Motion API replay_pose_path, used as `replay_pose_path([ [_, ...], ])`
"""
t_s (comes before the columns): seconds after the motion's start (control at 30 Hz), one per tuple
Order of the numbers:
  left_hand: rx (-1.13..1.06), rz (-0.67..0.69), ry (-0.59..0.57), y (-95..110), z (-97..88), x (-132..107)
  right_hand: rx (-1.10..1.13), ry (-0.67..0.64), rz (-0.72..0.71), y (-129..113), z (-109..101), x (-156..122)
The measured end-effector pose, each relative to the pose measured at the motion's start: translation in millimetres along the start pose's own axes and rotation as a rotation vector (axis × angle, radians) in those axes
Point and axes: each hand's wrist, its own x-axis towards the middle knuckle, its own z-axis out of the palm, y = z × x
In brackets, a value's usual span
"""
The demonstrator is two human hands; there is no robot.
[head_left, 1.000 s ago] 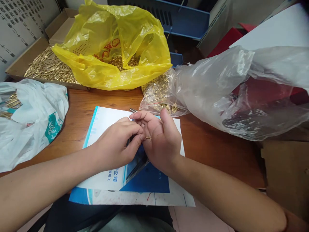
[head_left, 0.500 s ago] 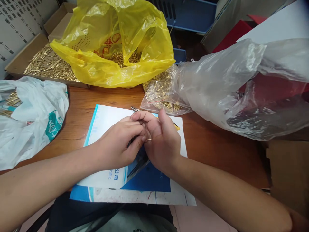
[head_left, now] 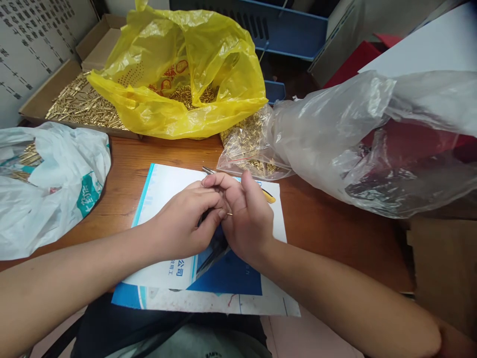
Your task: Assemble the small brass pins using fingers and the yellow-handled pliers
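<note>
Compared with one second ago, my right hand [head_left: 246, 214] has turned slightly inward, so that a yellow-and-black tool handle [head_left: 269, 197] is now visible beside its thumb; my left hand [head_left: 182, 219] stays almost at the same place. Nearest to me, the grey-green cloth [head_left: 201, 343] of my clothing has letters near the lower edge, perhaps "CARVE". Next come the printed sheets [head_left: 160, 196], white and blue, where I can read 公司; the smaller characters beside it I do not read with certainty. Above them, my left thumb and forefinger appear to pinch one thin gold pin [head_left: 230, 214], its short end pointing to my right palm; my right fingers are half curled against the left hand, and what they hold is hidden. I judge that the handling of this pin is under way, not finished. Behind the fingers shows a metal tip [head_left: 207, 170], maybe of the same tool. Farther, a white plastic bag [head_left: 55, 209] with teal print and a clear zip bag [head_left: 228, 163] contain many gold pieces. Behind, the yellow plastic bag [head_left: 164, 119], its red lettering too crumpled to read, and the cardboard tray [head_left: 50, 89] contain more; which are done and which are left, I am not able to say.
</note>
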Motion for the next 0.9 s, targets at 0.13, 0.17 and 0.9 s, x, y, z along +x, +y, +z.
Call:
replay_pose_path([
  [0.13,-0.075,-0.066,-0.06,-1.6,-13.0,-0.5,-0.011,-0.018,0.032,-19.7,-15.4,5.1],
  [0.17,-0.112,-0.088,-0.098,-3.1,-18.3,-0.7,-0.045,-0.053,0.036,-26.0,-21.2,6.8],
  [0.9,-0.638,-0.176,-0.429,-28.4,-50.6,5.7,-0.628,-0.666,-0.242,-31.7,-39.7,3.2],
])
